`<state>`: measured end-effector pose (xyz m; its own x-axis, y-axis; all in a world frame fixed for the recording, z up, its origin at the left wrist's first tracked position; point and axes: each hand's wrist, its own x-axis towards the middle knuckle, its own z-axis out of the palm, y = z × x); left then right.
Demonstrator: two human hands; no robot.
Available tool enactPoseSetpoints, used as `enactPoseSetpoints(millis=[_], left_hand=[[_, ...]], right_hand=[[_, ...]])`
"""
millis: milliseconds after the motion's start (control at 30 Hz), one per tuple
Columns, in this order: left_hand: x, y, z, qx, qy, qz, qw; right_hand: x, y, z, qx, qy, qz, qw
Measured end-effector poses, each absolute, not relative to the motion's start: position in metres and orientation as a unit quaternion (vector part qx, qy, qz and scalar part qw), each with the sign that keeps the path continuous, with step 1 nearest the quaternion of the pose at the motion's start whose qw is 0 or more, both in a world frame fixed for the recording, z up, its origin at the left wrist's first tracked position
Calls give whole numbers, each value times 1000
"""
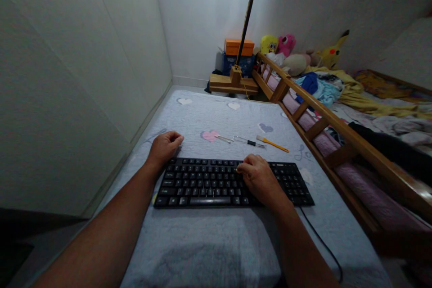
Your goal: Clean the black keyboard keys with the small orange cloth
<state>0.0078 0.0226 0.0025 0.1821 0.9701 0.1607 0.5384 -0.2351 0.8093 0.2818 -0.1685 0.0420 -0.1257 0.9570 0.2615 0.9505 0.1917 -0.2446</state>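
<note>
A black keyboard lies flat on the pale blue quilted cover. Curled shut, my left hand rests by the keyboard's far left corner, and nothing shows between its fingers. My right hand is over the right part of the keys, fingers pinched together. A small pale spot shows at its fingertips, but I cannot make out what it holds. Beyond the keyboard lie cotton swabs, a wire keycap puller with a black grip, and a small brush with a yellow handle.
The keyboard's cable trails off the near right side. A wooden bed rail runs along the right, with bedding and plush toys behind it. At the far end stands a wooden lamp base with boxes. A pale panel borders the left.
</note>
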Motion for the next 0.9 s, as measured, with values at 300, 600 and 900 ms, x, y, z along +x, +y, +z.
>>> enactPoseSetpoints(millis=[300, 600, 900], left_hand=[[9, 21, 4, 697, 539, 347, 320], [8, 22, 2, 710, 544, 330, 302], [9, 21, 4, 713, 545, 326, 296]], right_hand=[[294, -173, 44, -644, -736, 3, 208], [252, -166, 43, -568, -798, 22, 201], [261, -170, 52, -591, -792, 30, 153]])
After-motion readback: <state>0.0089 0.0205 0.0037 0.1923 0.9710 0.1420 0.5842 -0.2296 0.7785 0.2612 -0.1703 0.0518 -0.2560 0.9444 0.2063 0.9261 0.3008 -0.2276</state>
